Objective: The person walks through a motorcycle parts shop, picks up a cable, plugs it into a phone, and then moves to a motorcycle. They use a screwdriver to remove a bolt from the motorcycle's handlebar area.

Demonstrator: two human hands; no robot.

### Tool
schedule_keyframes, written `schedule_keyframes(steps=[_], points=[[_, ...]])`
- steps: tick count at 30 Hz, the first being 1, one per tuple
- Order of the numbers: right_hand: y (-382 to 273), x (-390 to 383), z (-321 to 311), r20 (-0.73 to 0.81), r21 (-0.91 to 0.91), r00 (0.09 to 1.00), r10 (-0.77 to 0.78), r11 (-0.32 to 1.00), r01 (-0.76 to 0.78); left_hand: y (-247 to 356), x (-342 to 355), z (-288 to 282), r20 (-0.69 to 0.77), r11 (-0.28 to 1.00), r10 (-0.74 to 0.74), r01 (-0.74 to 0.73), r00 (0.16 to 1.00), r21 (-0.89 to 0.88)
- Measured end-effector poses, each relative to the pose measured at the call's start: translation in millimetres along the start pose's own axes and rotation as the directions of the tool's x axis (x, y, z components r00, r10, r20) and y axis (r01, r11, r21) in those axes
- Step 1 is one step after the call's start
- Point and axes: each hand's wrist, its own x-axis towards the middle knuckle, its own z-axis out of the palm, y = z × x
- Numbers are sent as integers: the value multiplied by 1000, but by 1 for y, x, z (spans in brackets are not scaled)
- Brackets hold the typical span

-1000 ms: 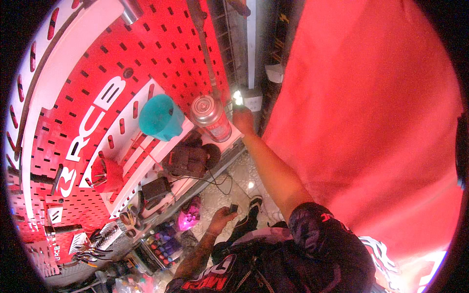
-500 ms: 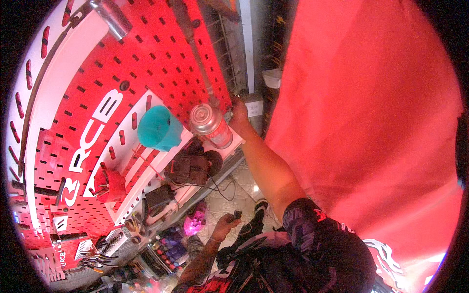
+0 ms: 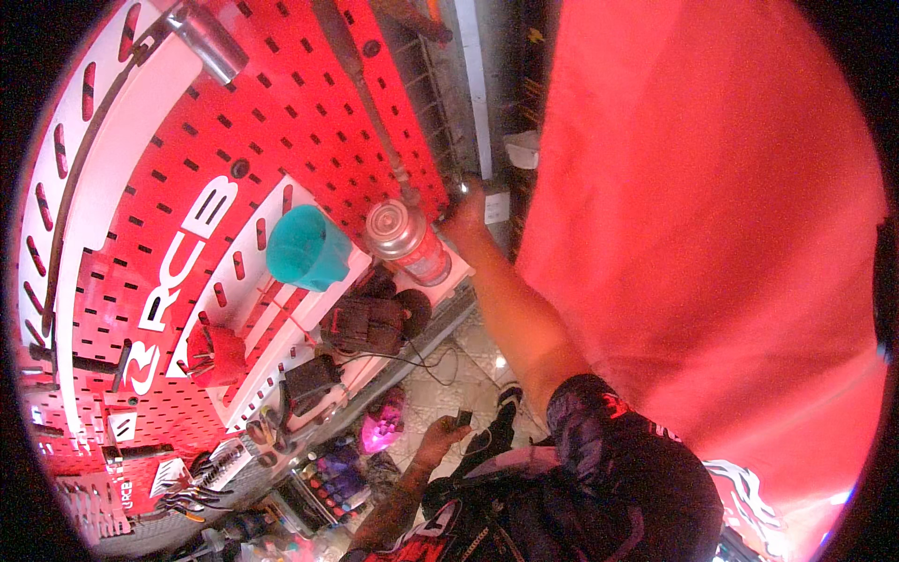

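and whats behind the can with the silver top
Past the can, red pegboard shows, with white shelf by its base; whatever is directly behind the can is covered.

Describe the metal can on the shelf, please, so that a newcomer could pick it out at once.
Start from the big red pegboard and drop to the white shelf in front of it. At the end by the right hand stands the can, just right of the teal cup. Its silvery top and reddish body set it apart from that open cup.
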Motion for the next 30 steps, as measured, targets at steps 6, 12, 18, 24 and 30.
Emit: schedule_keyframes(steps=[6,12,18,24,30], points=[[-2,-2,-2,-28,-179,1000,9,984,-14,-14,1,-6,-10,998,-35,36,999,47],[3,-21,-24,-98,-499,993,-60,867,4,-1,6,-3,-16,985,-27,29,1000,168],[0,-19,-33,76,-987,907,-415,95,126,21,15,3,15,982,-38,34,999,188],[-19,-49,-29,-53,-893,959,-278,442,79,20,24,4,31,985,6,-11,999,174],[-51,-144,-64,-193,-782,959,-209,623,-21,7,23,-3,8,989,-10,8,1000,149]])
